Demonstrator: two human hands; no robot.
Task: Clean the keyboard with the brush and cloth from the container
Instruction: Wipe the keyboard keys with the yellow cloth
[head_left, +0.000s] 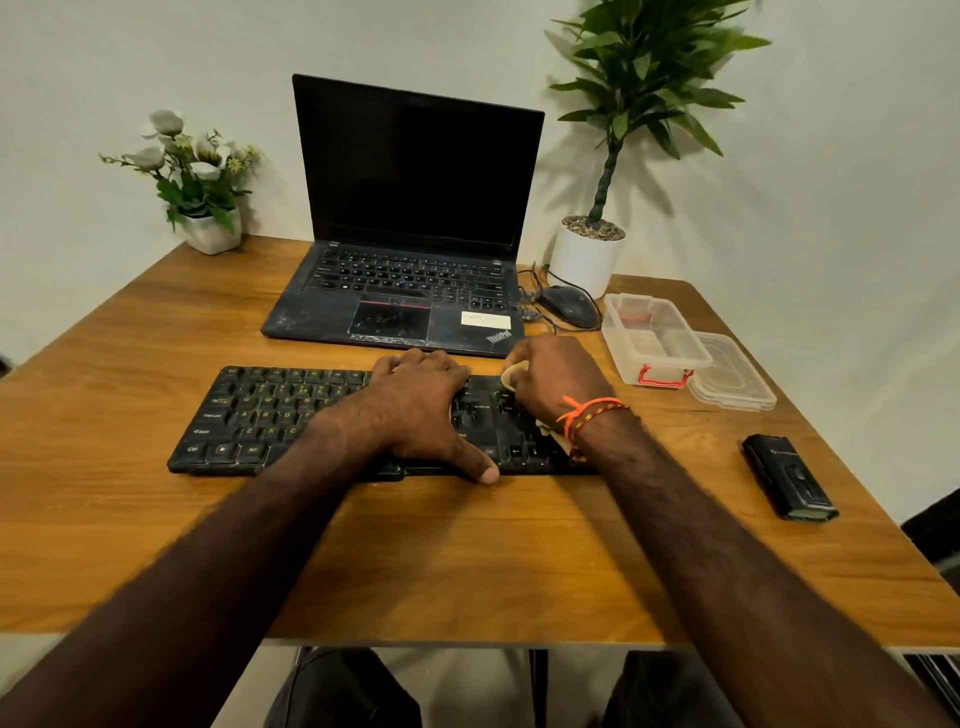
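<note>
Head view: black keyboard (260, 415) under both hands, parallel to the near edge of the wooden surface (467, 561), a broad bare strip between. Left of the left hand (421, 402), open wood out to the slanting left edge. Left hand spread flat, palm down on the middle keys, thumb touching the keyboard's front edge, gripping nothing. Right hand (556, 379) curled around a pale cloth (511, 375), pressed on the right-end keys. Just right of that hand, clear container (652, 338), lid (732, 374) beside it. Beyond the hands, open laptop (410, 234) and mouse (569, 305).
</note>
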